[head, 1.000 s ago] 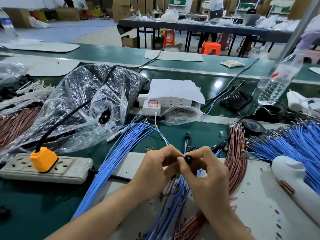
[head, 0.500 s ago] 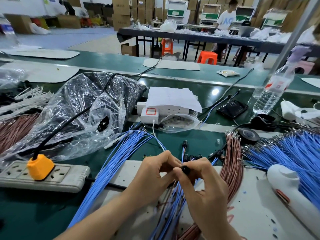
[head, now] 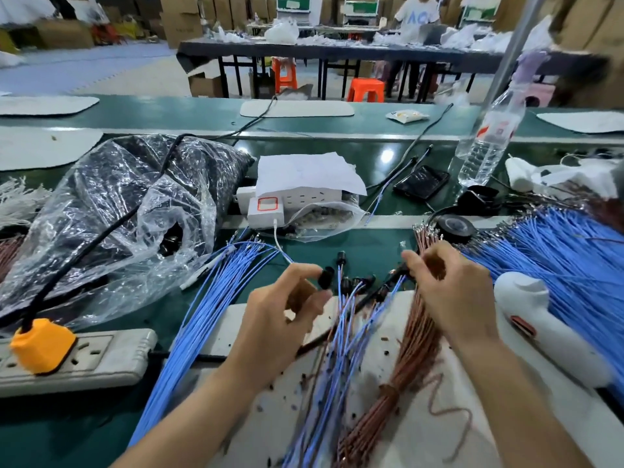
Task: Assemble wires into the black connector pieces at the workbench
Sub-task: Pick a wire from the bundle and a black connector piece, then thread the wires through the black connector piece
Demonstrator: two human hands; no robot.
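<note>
My left hand (head: 280,312) pinches a small black connector piece (head: 326,278) between thumb and fingertips at the middle of the bench. My right hand (head: 449,292) is off to the right over the bundle of brown wires (head: 401,369), with its fingers curled at the wires' tips; what they hold is blurred. Between the two hands lie finished connectors with blue wires (head: 341,336) trailing toward me. A fan of loose blue wires (head: 209,298) lies to the left, and another big blue bundle (head: 574,261) to the right.
A clear plastic bag (head: 111,211) of dark parts fills the left. A grey power strip (head: 101,359) with an orange plug (head: 40,344) sits front left. A white tool (head: 540,319), black tape roll (head: 454,228), phone (head: 422,182) and water bottle (head: 489,136) stand right.
My hands were together on one black connector; now they have separated. The left keeps the connector and the right has moved right to the brown wire tips.
</note>
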